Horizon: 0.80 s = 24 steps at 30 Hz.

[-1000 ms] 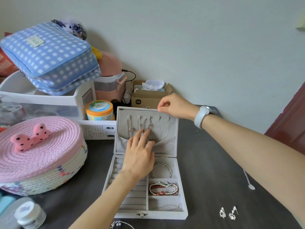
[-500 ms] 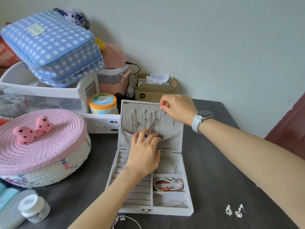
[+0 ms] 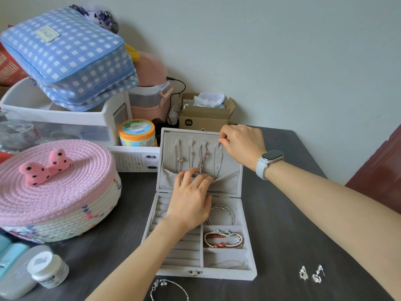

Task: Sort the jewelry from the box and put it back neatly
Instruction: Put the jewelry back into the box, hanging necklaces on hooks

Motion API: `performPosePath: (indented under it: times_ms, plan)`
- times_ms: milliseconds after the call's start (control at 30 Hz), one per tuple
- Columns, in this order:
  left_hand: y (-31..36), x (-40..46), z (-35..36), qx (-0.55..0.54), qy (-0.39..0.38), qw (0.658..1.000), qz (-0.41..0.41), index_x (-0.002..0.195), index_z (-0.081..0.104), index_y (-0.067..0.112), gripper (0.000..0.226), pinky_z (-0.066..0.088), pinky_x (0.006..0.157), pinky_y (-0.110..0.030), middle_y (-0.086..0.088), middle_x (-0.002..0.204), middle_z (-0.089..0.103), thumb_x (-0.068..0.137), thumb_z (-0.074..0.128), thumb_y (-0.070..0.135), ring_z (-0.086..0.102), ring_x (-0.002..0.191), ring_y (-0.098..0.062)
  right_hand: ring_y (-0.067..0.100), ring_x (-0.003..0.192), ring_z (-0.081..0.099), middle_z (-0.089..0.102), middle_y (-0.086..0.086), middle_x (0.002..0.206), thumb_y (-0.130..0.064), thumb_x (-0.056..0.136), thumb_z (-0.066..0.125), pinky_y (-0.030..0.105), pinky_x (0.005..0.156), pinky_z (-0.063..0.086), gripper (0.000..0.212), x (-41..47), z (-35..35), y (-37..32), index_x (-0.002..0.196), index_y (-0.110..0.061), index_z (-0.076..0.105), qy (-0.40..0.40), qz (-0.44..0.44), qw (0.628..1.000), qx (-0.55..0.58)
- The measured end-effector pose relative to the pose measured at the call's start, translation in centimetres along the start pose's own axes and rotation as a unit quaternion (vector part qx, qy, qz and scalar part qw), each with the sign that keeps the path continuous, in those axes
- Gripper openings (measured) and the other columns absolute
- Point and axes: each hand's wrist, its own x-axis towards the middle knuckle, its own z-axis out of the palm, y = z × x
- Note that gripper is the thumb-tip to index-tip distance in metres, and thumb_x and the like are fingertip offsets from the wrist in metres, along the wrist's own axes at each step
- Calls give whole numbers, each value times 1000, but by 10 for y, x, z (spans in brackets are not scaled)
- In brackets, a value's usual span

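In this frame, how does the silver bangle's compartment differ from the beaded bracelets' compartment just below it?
The bangle compartment holds plain silver hoops, partly covered by the left hand; the bracelet compartment lies fully in view. The beaded bracelets are a tangled cluster with red beads and pale cords, filling their space; the hoops are uniform metal. Both are grey-lined sections on the jewelry box's right side.

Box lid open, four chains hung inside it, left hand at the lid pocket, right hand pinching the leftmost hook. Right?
One error: the right hand pinches at the rightmost hook, not the leftmost. The head view shows it. The rest stands: lid open, four chains hung, left hand at the pocket.
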Motion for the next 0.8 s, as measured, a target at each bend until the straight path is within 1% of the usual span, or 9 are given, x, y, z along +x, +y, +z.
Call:
performPosePath:
  times_ms: [200, 300, 367, 400, 467, 567, 633, 700, 800]
  plan:
    - [1, 1, -3, 4, -19, 1000, -9, 104, 64, 14, 40, 31, 92, -36, 2, 102, 66, 71, 43, 27, 49, 108, -27, 25, 92, 57, 67, 2, 89, -25, 92, 49, 29, 61, 30, 15, -3, -2, 0, 93, -14, 59, 7, 1, 1000, 1]
    - [1, 1, -6, 4, -29, 999, -13, 107, 64, 14, 44, 43, 89, -37, 1, 102, 66, 72, 41, 26, 53, 106, -28, 27, 84, 58, 65, 5, 82, -19, 87, 55, 28, 56, 31, 11, -6, 1, 2, 86, -11, 62, 50, -10, 999, 9]
    - [2, 3, -7, 2, -27, 999, -22, 110, 62, 13, 45, 43, 87, -37, -1, 102, 65, 73, 39, 23, 53, 105, -28, 28, 76, 59, 63, 6, 77, -17, 84, 52, 25, 53, 35, 14, -10, 2, 5, 80, -10, 63, 98, -27, 995, 1]
    - [2, 3, -8, -2, -25, 999, -27, 112, 61, 13, 46, 43, 86, -37, -3, 104, 64, 73, 38, 22, 51, 105, -27, 28, 77, 58, 63, 6, 79, -19, 83, 47, 27, 55, 39, 20, -12, 3, 7, 81, -10, 64, 112, -34, 993, -2]
    - [4, 3, -9, -3, -24, 999, -34, 116, 58, 11, 48, 45, 86, -40, -8, 110, 61, 74, 37, 21, 44, 107, -27, 28, 88, 56, 63, 7, 92, -23, 83, 38, 34, 68, 45, 31, -15, 2, 9, 91, -11, 65, 98, -34, 995, 1]
    - [9, 2, -12, 7, -19, 999, -46, 119, 56, 10, 48, 46, 89, -48, -17, 121, 57, 74, 41, 17, 42, 112, -32, 26, 112, 50, 59, 10, 119, -25, 84, 33, 40, 88, 42, 41, -26, -2, 13, 111, -13, 61, 42, -12, 999, 16]
    - [16, 3, -15, 8, -15, 998, -67, 118, 57, 10, 49, 43, 93, -55, -20, 125, 55, 70, 51, 13, 48, 115, -38, 28, 121, 47, 54, 11, 129, -26, 85, 31, 42, 97, 38, 44, -40, -5, 15, 120, -13, 56, 16, 3, 1000, 22]
    - [27, 6, -20, 0, -12, 995, -100, 117, 59, 10, 49, 41, 93, -58, -20, 127, 54, 68, 61, 12, 50, 116, -41, 29, 124, 45, 51, 11, 133, -26, 86, 29, 43, 101, 36, 47, -61, -8, 18, 124, -13, 52, 5, 22, 999, 41]
    - [55, 15, -28, -46, -1, 988, -145, 116, 58, 10, 47, 44, 87, -53, -20, 127, 53, 70, 67, 11, 50, 114, -41, 26, 123, 46, 51, 8, 132, -30, 87, 29, 41, 100, 37, 48, -106, -11, 30, 127, -13, 49, -8, 69, 995, 70]
